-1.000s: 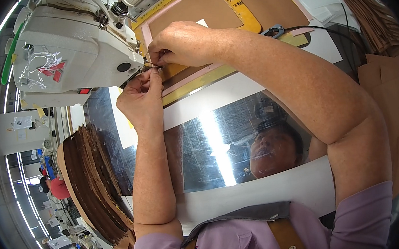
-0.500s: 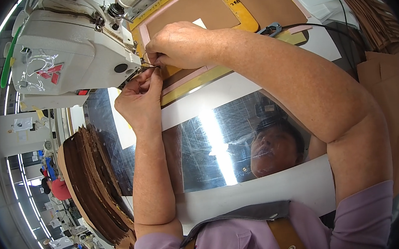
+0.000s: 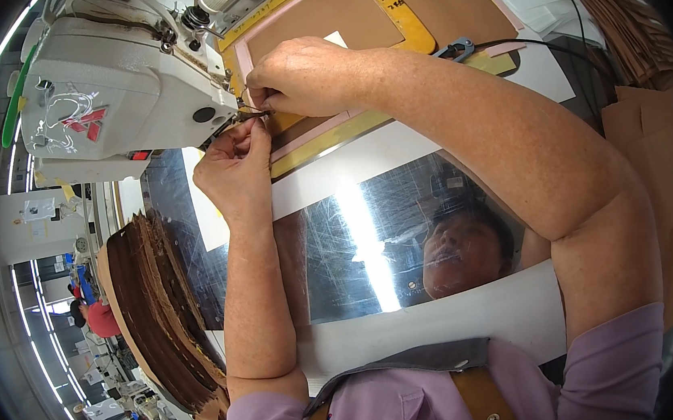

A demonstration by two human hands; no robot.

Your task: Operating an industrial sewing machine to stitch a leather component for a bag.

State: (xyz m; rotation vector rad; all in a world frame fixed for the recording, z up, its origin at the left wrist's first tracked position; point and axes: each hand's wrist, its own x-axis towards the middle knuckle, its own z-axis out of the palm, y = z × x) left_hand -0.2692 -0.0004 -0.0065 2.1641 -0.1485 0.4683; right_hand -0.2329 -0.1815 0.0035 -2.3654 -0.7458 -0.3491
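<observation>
Both my hands work close together at the needle end of a white sewing machine (image 3: 126,84). My left hand (image 3: 237,167) is closed, thumb and finger pinched just below the needle area; what they hold is too small to make out. Above it my right hand (image 3: 299,76) bends over with its fingers curled in a closed pinch, their tips mostly hidden. A thin dark piece shows between the two hands, its kind unclear. Under the right hand lies a yellow frame-shaped template (image 3: 414,28) with pink edging, over brown sheet material (image 3: 318,19).
Stacked brown pieces (image 3: 155,300) stand at the left. A shiny metal plate (image 3: 324,252) lies before me, with white sheets around it. Blue-grey thread snips (image 3: 459,48) and a black cable (image 3: 559,44) are right of the template. Brown strips (image 3: 626,16) lie at the far right.
My left fingertips have drawn slightly down, away from the right ones, so more of the dark piece shows between them. My right hand has barely moved.
</observation>
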